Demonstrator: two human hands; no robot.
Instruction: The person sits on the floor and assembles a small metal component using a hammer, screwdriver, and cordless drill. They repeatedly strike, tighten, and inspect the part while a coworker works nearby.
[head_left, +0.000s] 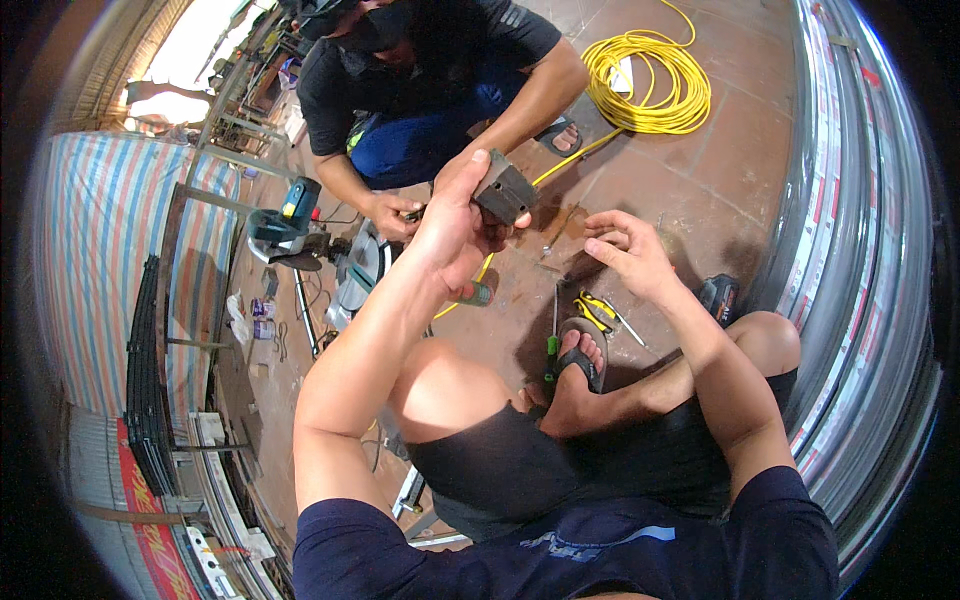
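My left hand [452, 222] is raised and grips a small dark grey boxy part [504, 193] with a hole in its side. To its right, my right hand [627, 250] hovers with fingers curled and apart, holding nothing that I can see. Across from me a person in a black shirt crouches; one of their hands [388, 213] holds a small item low by the tools, the other reaches toward the grey part. A green-handled screwdriver [551, 350] and yellow-handled pliers [597, 310] lie on the tiled floor beside my sandalled foot [582, 352].
A coil of yellow cable [650, 85] lies on the floor at the back right. A mitre saw [290, 235] and small cans [262, 318] sit to the left. A dark power tool [718, 296] rests by my right knee. Stacked metal profiles [850, 230] run along the right.
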